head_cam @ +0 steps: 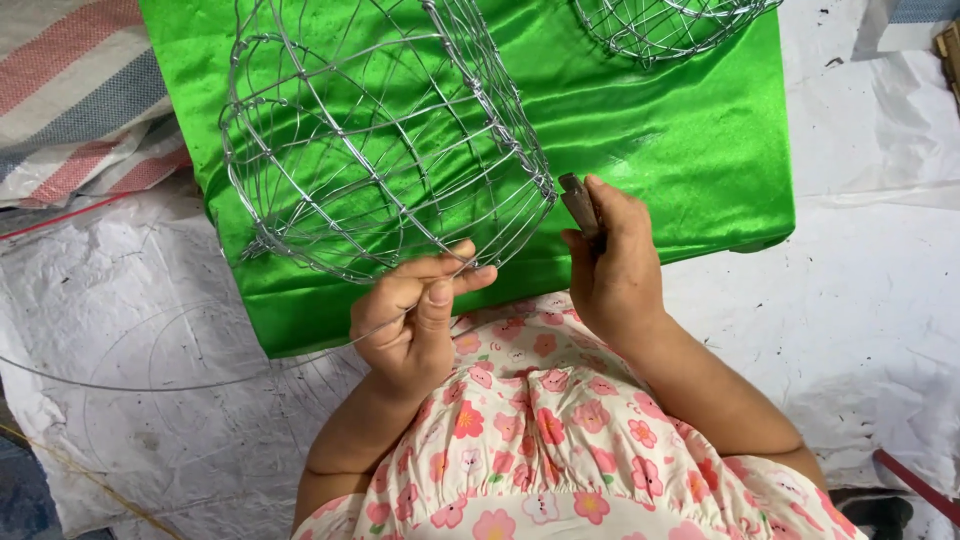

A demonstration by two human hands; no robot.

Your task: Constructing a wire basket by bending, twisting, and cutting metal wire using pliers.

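Note:
A round basket frame of silver wire point(380, 140) lies on its side on a shiny green cloth point(690, 130). My left hand point(415, 310) pinches the lower rim of the frame and a long loose strand of thin wire point(150, 385) that trails off to the left. My right hand point(615, 265) is closed around a small dark tool point(578, 203), pliers by the look of it, whose tip touches the rim at the frame's right side. My lap, in a floral garment, is at the bottom.
A second wire basket frame point(670, 25) sits at the top edge on the same cloth. Crumpled white plastic sheeting point(860, 300) covers the ground. A striped woven sheet point(70, 90) lies at the upper left, a red rod point(915, 485) at the lower right.

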